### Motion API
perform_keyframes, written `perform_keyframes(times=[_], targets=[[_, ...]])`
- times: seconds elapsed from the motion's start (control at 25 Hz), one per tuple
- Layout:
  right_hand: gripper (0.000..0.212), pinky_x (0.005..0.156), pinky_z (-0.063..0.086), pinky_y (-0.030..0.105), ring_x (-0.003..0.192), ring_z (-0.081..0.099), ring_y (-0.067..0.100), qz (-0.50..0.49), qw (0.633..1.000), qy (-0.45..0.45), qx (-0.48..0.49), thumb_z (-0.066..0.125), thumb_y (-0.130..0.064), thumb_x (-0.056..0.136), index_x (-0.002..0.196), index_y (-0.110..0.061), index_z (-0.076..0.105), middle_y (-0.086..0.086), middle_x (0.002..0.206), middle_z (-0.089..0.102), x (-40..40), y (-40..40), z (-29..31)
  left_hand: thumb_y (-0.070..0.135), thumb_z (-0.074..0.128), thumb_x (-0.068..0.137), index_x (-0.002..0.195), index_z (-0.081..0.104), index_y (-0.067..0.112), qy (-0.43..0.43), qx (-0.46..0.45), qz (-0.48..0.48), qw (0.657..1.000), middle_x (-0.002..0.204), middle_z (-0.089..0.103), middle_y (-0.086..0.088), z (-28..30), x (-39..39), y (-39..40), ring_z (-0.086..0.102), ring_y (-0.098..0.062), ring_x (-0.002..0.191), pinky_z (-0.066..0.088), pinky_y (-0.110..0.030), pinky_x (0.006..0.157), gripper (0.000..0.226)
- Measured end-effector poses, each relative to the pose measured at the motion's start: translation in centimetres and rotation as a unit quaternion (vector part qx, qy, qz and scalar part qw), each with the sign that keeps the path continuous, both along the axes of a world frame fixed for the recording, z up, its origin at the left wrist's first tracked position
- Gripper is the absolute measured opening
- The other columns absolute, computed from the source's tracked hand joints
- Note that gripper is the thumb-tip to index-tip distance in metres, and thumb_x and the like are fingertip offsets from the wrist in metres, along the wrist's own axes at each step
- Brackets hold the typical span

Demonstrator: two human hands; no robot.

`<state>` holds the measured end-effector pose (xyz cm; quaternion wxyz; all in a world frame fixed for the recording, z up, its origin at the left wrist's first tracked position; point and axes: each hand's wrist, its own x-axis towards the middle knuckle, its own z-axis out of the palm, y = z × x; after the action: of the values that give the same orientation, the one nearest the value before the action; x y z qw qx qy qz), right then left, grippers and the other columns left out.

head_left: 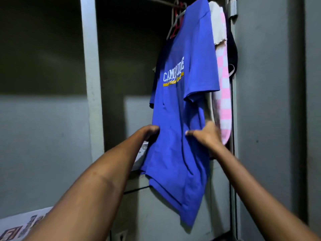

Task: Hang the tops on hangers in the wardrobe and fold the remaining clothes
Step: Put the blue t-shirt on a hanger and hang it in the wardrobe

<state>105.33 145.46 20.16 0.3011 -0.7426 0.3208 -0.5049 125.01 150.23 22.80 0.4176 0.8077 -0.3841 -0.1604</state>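
A blue T-shirt (184,105) with white "Cambridge" lettering hangs from a hanger on the wardrobe rail (161,1), its hem reaching below a shelf. My left hand (149,132) grips the shirt's left edge at mid height, fingers curled round the cloth. My right hand (205,133) pinches the fabric on the shirt's right side. Behind the shirt hang a cream top (218,23) and a pink-and-white checked garment (224,94). Empty white and red hangers (176,20) hang to the shirt's left.
The wardrobe's grey post (92,84) stands left of the opening and its door (264,101) is on the right. A dark item (232,49) hangs by the door edge. A patterned cloth (15,228) lies at the bottom left.
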Motion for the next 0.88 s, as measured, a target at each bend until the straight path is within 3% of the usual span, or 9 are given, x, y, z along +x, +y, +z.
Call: perform_keyframes(times=[0.08, 0.24, 0.32, 0.4, 0.52, 0.6, 0.72, 0.84, 0.88], targets=[[0.062, 0.079, 0.045, 0.032, 0.106, 0.058, 0.031, 0.012, 0.995, 0.084, 0.053, 0.082, -0.031, 0.069, 0.116, 0.0, 0.057, 0.014, 0.116, 0.061, -0.2, 0.2, -2.4, 0.019, 0.034, 0.094, 0.065, 0.039, 0.017, 0.116, -0.023, -0.018, 0.993, 0.041, 0.047, 0.004, -0.9, 0.4, -1.3, 0.042, -0.01, 0.033, 0.031, -0.011, 0.037, 0.029], [0.063, 0.088, 0.048, 0.033, 0.109, 0.056, 0.029, 0.022, 0.981, 0.184, 0.063, 0.079, -0.03, 0.072, 0.121, 0.0, 0.053, 0.013, 0.122, 0.058, -0.1, -1.2, -3.5, 0.015, 0.042, 0.094, 0.067, 0.058, 0.008, 0.217, -0.025, -0.079, 0.973, 0.052, 0.063, -0.003, -1.9, 2.0, -2.9, 0.062, -0.015, 0.046, 0.051, -0.02, 0.048, 0.032], [0.051, 0.086, 0.047, 0.031, 0.107, 0.057, 0.027, 0.029, 0.981, 0.181, 0.058, 0.073, -0.021, 0.079, 0.121, 0.001, 0.053, 0.012, 0.121, 0.058, 0.3, -2.4, -3.1, 0.012, 0.042, 0.095, 0.068, 0.055, 0.006, 0.131, 0.025, -0.083, 0.988, 0.057, 0.061, -0.005, -1.6, 2.6, -2.9, 0.059, -0.015, 0.047, 0.048, -0.021, 0.048, 0.03], [0.038, 0.085, 0.048, 0.031, 0.102, 0.059, 0.027, 0.037, 0.99, 0.112, 0.075, 0.067, -0.015, 0.083, 0.116, 0.0, 0.058, 0.011, 0.117, 0.061, 1.0, -3.7, -2.7, 0.011, 0.049, 0.093, 0.076, 0.057, 0.003, -0.031, 0.065, -0.01, 0.997, 0.064, 0.058, -0.009, -1.0, 3.6, -3.0, 0.057, -0.015, 0.054, 0.044, -0.022, 0.055, 0.02], [0.028, 0.081, 0.051, 0.038, 0.102, 0.062, 0.035, -0.028, 0.995, 0.039, 0.082, 0.062, -0.012, 0.083, 0.107, 0.001, 0.064, 0.02, 0.111, 0.065, 1.8, -5.7, -2.1, 0.019, 0.055, 0.091, 0.115, 0.06, 0.005, -0.292, 0.114, 0.157, 0.937, 0.112, 0.062, -0.01, -0.6, 6.4, -3.0, 0.061, -0.024, 0.105, 0.048, -0.031, 0.083, 0.028], [0.03, 0.079, 0.052, 0.04, 0.101, 0.061, 0.039, -0.095, 0.993, 0.014, 0.072, 0.056, -0.007, 0.082, 0.107, 0.007, 0.062, 0.025, 0.109, 0.064, 1.7, -6.4, -1.6, 0.018, 0.047, 0.095, 0.122, 0.058, 0.01, -0.371, 0.126, 0.206, 0.897, 0.122, 0.06, -0.006, -0.6, 7.3, -2.7, 0.058, -0.023, 0.114, 0.048, -0.031, 0.086, 0.03], [0.033, 0.08, 0.049, 0.037, 0.105, 0.06, 0.037, -0.155, 0.987, 0.003, 0.049, 0.061, -0.006, 0.08, 0.109, 0.009, 0.06, 0.026, 0.114, 0.062, 1.2, -7.2, -0.7, 0.02, 0.051, 0.093, 0.123, 0.057, 0.011, -0.379, 0.157, 0.208, 0.888, 0.125, 0.059, -0.003, -0.9, 8.3, -3.6, 0.057, -0.02, 0.115, 0.048, -0.03, 0.087, 0.032], [0.055, 0.085, 0.048, 0.034, 0.11, 0.06, 0.032, -0.123, 0.986, 0.104, 0.052, 0.079, -0.023, 0.073, 0.117, 0.003, 0.059, 0.021, 0.12, 0.061, 1.0, -7.7, 0.1, 0.02, 0.051, 0.092, 0.127, 0.054, 0.005, -0.261, 0.228, 0.158, 0.925, 0.129, 0.056, -0.008, -0.8, 10.0, -5.8, 0.054, -0.025, 0.119, 0.045, -0.032, 0.095, 0.038], [0.055, 0.082, 0.051, 0.034, 0.102, 0.064, 0.029, -0.108, 0.981, 0.154, 0.057, 0.082, -0.031, 0.069, 0.11, 0.0, 0.062, 0.017, 0.111, 0.065, 1.0, -7.8, 0.4, 0.018, 0.048, 0.093, 0.127, 0.053, 0.004, -0.21, 0.242, 0.124, 0.939, 0.128, 0.056, -0.01, -0.9, 9.9, -6.5, 0.057, -0.028, 0.114, 0.048, -0.03, 0.091, 0.037]])
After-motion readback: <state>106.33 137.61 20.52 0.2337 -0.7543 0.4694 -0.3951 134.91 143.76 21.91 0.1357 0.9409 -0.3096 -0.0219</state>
